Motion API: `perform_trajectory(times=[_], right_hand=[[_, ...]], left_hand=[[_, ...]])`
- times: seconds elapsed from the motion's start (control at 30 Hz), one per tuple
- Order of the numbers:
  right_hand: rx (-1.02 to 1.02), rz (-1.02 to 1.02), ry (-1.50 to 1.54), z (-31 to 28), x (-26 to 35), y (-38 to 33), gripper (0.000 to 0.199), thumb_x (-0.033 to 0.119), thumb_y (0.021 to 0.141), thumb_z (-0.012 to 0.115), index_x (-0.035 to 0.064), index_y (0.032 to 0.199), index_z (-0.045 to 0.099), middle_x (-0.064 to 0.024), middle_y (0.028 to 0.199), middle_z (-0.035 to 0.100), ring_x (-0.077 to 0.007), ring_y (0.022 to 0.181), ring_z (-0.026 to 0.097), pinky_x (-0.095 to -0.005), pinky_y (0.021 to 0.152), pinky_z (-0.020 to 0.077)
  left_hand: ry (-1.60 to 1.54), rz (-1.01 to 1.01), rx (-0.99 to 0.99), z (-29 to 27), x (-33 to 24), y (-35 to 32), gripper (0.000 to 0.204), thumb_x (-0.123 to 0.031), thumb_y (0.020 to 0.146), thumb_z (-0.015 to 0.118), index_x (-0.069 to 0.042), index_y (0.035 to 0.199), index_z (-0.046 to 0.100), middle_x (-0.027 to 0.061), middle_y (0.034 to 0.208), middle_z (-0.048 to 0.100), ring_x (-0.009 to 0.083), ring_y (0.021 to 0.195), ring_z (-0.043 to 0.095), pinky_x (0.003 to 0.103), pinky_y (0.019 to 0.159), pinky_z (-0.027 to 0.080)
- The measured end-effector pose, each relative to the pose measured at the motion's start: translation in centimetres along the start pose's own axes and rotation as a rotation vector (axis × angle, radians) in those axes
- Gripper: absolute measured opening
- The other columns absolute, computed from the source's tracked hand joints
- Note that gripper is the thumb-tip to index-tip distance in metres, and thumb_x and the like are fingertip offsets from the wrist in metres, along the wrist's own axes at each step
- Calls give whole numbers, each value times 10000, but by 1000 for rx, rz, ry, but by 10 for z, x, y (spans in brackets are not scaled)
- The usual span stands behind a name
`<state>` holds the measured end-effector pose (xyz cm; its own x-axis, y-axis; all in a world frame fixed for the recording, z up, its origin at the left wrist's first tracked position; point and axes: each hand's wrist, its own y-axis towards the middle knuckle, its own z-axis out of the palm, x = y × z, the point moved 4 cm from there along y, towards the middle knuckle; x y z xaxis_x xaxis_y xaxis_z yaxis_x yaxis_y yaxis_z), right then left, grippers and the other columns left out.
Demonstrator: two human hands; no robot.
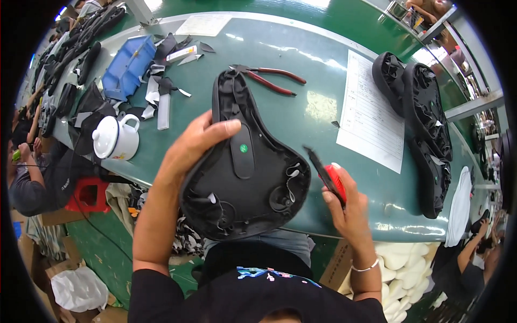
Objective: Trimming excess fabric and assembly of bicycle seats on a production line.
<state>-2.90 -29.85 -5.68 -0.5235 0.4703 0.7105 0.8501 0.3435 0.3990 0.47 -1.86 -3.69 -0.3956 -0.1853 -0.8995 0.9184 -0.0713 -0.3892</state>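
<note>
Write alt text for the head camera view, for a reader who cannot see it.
A person's left hand steadies an upturned black bicycle saddle on a green table, while the right hand holds a red-handled tool beside it. Red-handled pliers lie beyond.

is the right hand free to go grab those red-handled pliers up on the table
Probably not as things stand: the right hand already grips a red-handled cutter. The path to the pliers looks open past the upturned saddle, which the left hand steadies.

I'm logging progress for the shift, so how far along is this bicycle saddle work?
Possibly done: two black saddles lie underside-up at the table's right. In hand: the left hand steadies an upturned black plastic saddle while the right hand has a red-handled cutter in its grip beside it. What is left cannot be told.
</note>
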Motion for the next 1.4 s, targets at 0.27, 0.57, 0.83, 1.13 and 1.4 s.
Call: perform_trajectory(times=[0.27,0.57,0.83,1.13,1.4], right_hand=[[407,-293,-625,-21,19,28,584,38,808,646,110,1356,457,-84,724,561,-250,542,534,-345,473,424],[172,277,-224,21,64,-57,635,21,832,593,65,1412,339,-169,763,583,-375,586,580,-434,536,482],[-66,258,-149,-13,51,-49,625,50,836,634,78,1398,363,-188,1176,604,-281,880,675,-365,765,537],[-458,447,430,-30,1,57,404,72,818,621,39,1202,502,-21,821,582,-62,535,520,-192,428,417],[-32,14,41,-21,58,28,570,57,777,700,96,1304,488,-76,886,639,-114,606,579,-244,503,442]], left_hand=[[260,26,78,10,-23,20,459,-295,786,672,51,1061,547,73,890,604,108,708,581,236,628,489],[68,148,-191,1,0,-22,433,-244,781,658,74,1049,533,82,878,604,113,737,577,251,661,485],[-73,205,-351,-8,24,-56,404,-239,801,633,50,1063,529,70,898,563,115,754,533,256,682,466],[589,502,-950,-36,43,-75,422,-173,756,712,-33,1106,523,120,1088,524,221,1025,492,359,891,387],[1364,634,24,23,-18,-4,339,-402,890,541,-82,988,600,145,930,590,312,925,556,432,768,411]])
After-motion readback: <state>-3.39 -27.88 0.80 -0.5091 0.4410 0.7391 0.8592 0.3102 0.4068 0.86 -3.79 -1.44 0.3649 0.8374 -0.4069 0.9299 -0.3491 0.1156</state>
